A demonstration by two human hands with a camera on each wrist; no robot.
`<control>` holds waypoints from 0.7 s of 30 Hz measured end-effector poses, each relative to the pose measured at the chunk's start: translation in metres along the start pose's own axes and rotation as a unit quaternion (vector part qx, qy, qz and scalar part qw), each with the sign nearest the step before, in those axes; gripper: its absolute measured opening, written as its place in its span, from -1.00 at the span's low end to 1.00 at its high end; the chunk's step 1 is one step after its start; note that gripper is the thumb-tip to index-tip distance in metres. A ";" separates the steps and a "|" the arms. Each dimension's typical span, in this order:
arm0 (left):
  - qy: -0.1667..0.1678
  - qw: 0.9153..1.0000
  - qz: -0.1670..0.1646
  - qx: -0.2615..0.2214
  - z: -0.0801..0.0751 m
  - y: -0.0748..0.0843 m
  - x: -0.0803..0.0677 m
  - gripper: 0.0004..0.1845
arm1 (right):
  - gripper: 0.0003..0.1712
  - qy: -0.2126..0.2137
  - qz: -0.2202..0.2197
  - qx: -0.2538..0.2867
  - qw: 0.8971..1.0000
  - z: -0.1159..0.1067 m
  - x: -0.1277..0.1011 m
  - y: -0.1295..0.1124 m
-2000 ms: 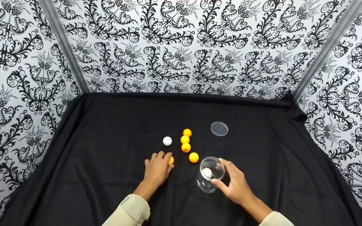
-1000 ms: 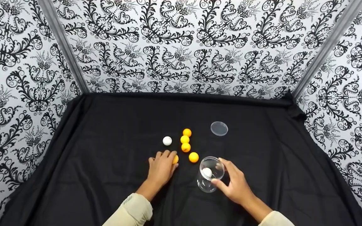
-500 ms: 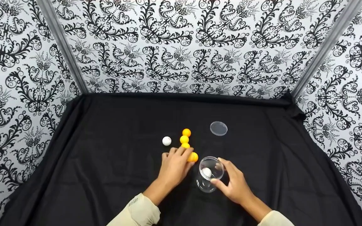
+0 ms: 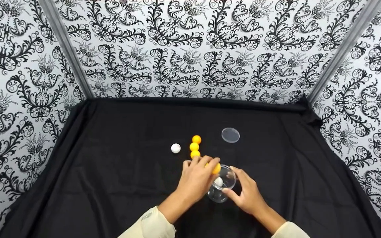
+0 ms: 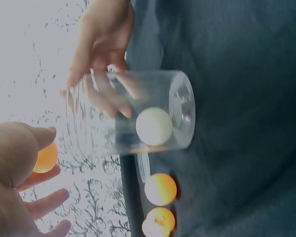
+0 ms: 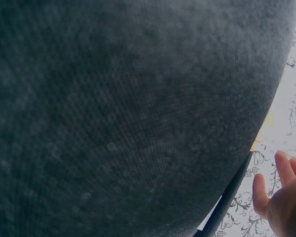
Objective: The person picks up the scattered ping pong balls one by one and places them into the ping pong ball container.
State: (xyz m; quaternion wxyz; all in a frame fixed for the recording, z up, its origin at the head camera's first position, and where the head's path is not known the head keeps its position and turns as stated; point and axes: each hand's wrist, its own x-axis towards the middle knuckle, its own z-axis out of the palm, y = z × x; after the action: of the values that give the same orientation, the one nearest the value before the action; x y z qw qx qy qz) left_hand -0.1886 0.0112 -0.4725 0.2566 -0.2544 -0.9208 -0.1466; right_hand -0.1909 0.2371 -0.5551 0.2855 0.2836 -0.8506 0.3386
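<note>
In the head view, the left hand (image 4: 195,178) partly hides an orange ball (image 4: 216,169) and the clear jar (image 4: 225,176).

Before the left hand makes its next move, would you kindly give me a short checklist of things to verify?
1. Ball held: ok; the left hand pinches an orange ball.
2. Jar steadied: ok; the right hand grips the clear jar near its rim.
3. Mouth uncovered: ok; the lid lies apart on the black cloth.
4. Ball centred over the mouth: not ok; in the head view it sits at the rim's edge.
5. Room inside: ok; just one white ball shows there, in the lower part.
6. Only one ball in the left hand: cannot tell; the fingers hide what may be behind them.
</note>
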 end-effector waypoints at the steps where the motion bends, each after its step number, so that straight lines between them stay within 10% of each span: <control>1: -0.005 1.000 0.003 0.001 0.000 0.003 0.000 -0.49 | -0.16 -0.002 0.002 -0.002 1.000 0.000 0.000 0.000; 21: -0.008 0.998 0.025 -0.055 0.015 0.026 -0.004 -0.51 | -0.17 -0.004 -0.006 0.014 1.000 0.000 0.000 0.002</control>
State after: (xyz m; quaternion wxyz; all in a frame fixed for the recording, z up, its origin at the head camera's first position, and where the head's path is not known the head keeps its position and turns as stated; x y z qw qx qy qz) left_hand -0.1778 0.0371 -0.4834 0.2385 -0.2922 -0.9069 -0.1880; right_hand -0.1915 0.2385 -0.5558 0.2805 0.2936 -0.8451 0.3478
